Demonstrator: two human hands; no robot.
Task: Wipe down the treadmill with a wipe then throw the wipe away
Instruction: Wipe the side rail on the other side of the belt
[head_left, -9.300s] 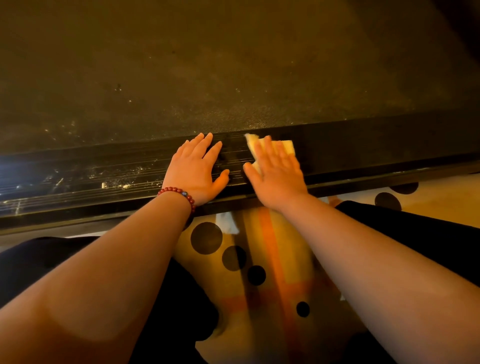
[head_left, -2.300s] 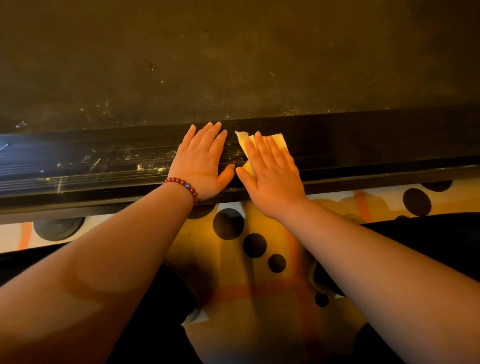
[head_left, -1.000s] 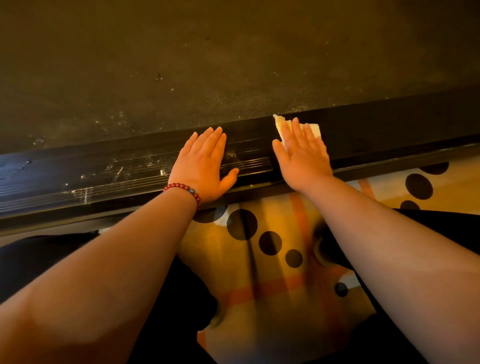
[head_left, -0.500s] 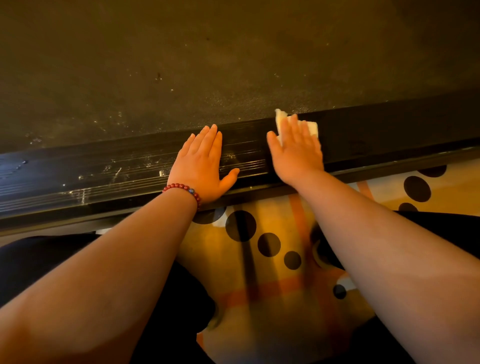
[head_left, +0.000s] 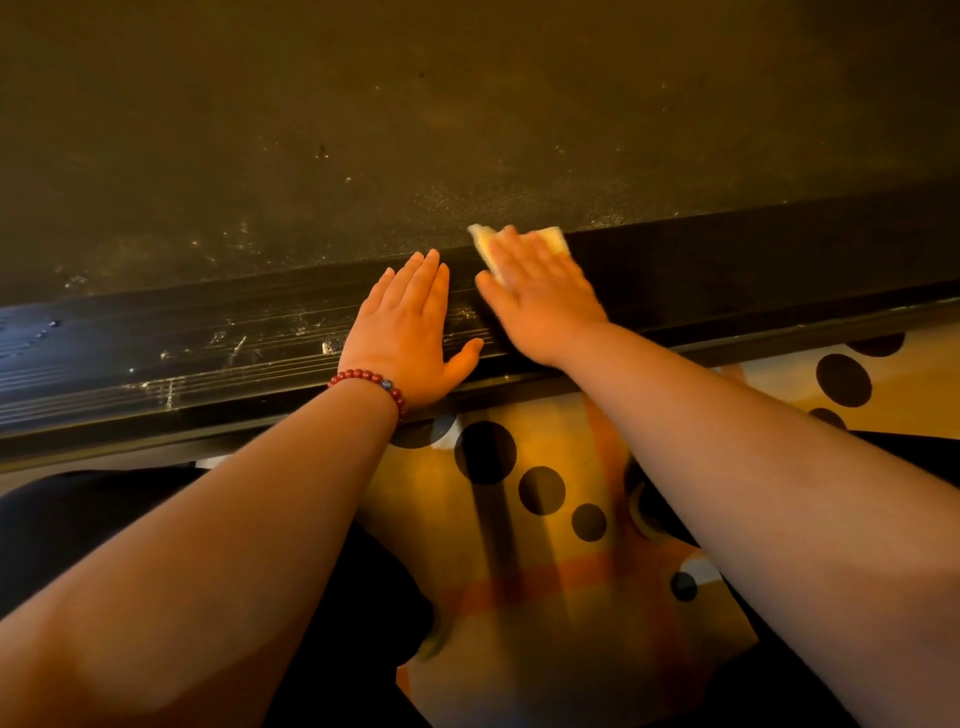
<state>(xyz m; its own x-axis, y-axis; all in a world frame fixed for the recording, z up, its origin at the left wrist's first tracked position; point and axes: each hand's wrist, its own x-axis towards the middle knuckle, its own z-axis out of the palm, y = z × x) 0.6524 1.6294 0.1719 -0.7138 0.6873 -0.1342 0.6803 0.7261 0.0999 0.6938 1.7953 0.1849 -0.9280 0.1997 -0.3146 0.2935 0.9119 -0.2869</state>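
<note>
The treadmill (head_left: 467, 114) is filling the upper half of the view, its dark textured belt running across the frame and showing scattered pale specks. Along the belt's near edge the black ribbed side rail (head_left: 753, 260) is running from left to right. The stretch left of the hands is carrying light streaks and crumbs, while the stretch to the right is looking darker and more even.

Below the rail, a patterned rug (head_left: 561, 431) in yellow and orange with black dots is lying on the floor. The person's legs (head_left: 78, 519), in dark clothing, are showing at the lower left and lower right. The bare forearms (head_left: 753, 467) are reaching forward over the rug to the rail.

The left hand (head_left: 410, 332) is resting flat on the rail, palm down, fingers straight and together, thumb spread to the right, holding nothing. The right hand (head_left: 540, 301), just beside it, is pressing down flat with straight fingers on the wipe; this hand is appearing blurred.

The wipe (head_left: 550, 240), pale yellow and folded, is lying on the rail at its far edge where it meets the belt. It is mostly covered by the fingers, with its corners showing beyond the fingertips. A red beaded bracelet (head_left: 369, 382) is sitting on the left wrist.
</note>
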